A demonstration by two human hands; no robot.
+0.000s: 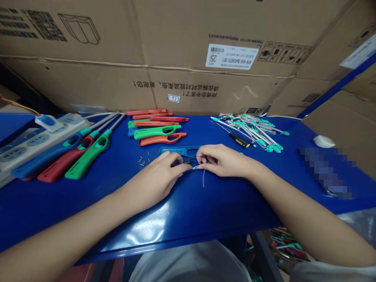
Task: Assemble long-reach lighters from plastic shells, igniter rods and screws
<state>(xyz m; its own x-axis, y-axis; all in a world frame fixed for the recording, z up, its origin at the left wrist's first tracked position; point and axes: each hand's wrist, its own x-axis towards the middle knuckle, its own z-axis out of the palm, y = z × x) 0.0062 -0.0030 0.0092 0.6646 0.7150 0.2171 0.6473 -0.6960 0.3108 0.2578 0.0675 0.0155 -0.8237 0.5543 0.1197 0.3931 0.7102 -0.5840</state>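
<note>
Thin pale wires (197, 167) run between my two hands, low over the table. My left hand (161, 172) is closed with thumb and forefinger pinched at the left end of the wires, where a small dark part shows but is mostly covered. On the other side, my right hand (225, 160) pinches the wires between its fingertips, and a grey wire end (203, 179) hangs down below them. Just behind the hands lies a blue lighter casing half (176, 150), partly hidden by the fingers. Small screws (141, 161) are scattered to the left of it.
Orange, green and red lighter casings (158, 132) are stacked behind. Metal lighter tubes (255, 131) and a screwdriver (238, 139) lie at back right. Assembled lighters (88, 154) rest by a power strip (38, 139) at left. A cardboard wall (176, 47) closes off the back.
</note>
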